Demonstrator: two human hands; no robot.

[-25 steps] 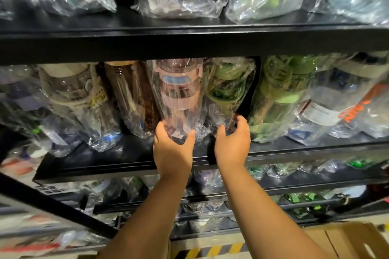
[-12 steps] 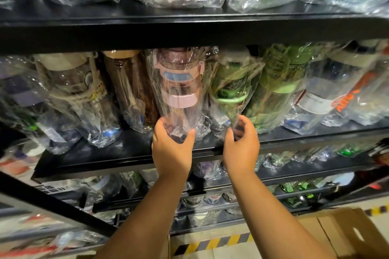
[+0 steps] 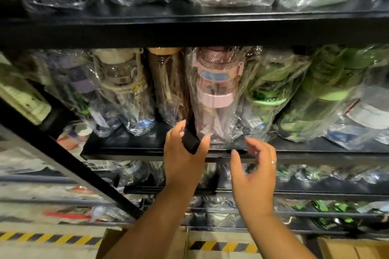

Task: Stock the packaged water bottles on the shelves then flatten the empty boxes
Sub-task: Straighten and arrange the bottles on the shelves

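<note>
A pink-lidded water bottle in a clear bag stands on the black middle shelf between a brown bottle and a green-lidded bottle. My left hand is at the pink bottle's base. Its thumb touches the plastic and its fingers reach into the gap on the bottle's left. My right hand hovers just in front of the shelf edge below the green-lidded bottle, fingers loosely curled, holding nothing. Two open cardboard boxes, one under my arms and another at the lower right, sit on the floor.
Bagged bottles fill the upper shelf and the lower shelves. More green and white bottles crowd the middle shelf's right side, cream and purple ones its left. A black diagonal brace crosses the left. Yellow-black floor tape runs below.
My right hand has let go of the green-lidded bottle and drawn back off the shelf. My left hand has loosened and slid slightly down at the pink bottle's base. The camera moved closer.
</note>
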